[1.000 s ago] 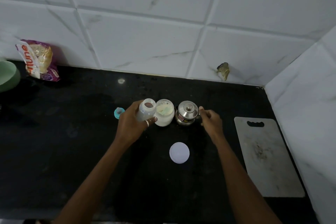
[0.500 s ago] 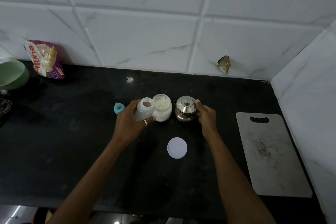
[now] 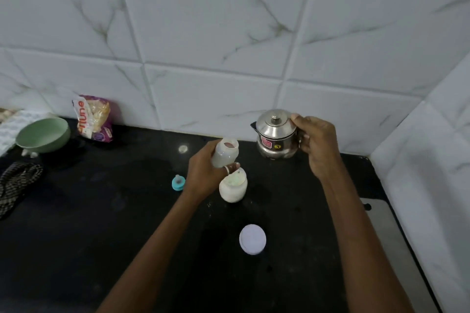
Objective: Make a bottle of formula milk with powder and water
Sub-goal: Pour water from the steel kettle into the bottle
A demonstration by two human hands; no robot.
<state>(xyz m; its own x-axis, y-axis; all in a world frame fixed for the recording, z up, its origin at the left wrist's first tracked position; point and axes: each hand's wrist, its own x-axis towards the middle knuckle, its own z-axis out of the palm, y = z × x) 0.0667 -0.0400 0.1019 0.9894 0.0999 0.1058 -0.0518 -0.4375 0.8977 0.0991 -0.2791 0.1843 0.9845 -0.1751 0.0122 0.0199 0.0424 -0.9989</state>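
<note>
My left hand (image 3: 203, 175) grips a white, uncapped baby bottle (image 3: 225, 152), held above the black counter (image 3: 101, 223) with its mouth facing up. Just below it an open white jar of pale powder (image 3: 233, 187) stands on the counter. My right hand (image 3: 315, 142) holds a lidded steel pot (image 3: 276, 134) by its far side, lifted off the counter to the right of the bottle. The jar's white lid (image 3: 252, 239) lies flat nearer to me. A teal bottle teat (image 3: 178, 182) sits left of my left hand.
A green bowl (image 3: 43, 134) and a purple snack packet (image 3: 95, 118) stand at the back left by the tiled wall. A dark checked cloth (image 3: 15, 185) lies at the left edge. A grey cutting board (image 3: 396, 249) lies at the right, beside the side wall.
My right hand has taken hold of the steel pot and lifted it off the counter. My left hand has raised the bottle a little. The camera view has tilted up and shifted.
</note>
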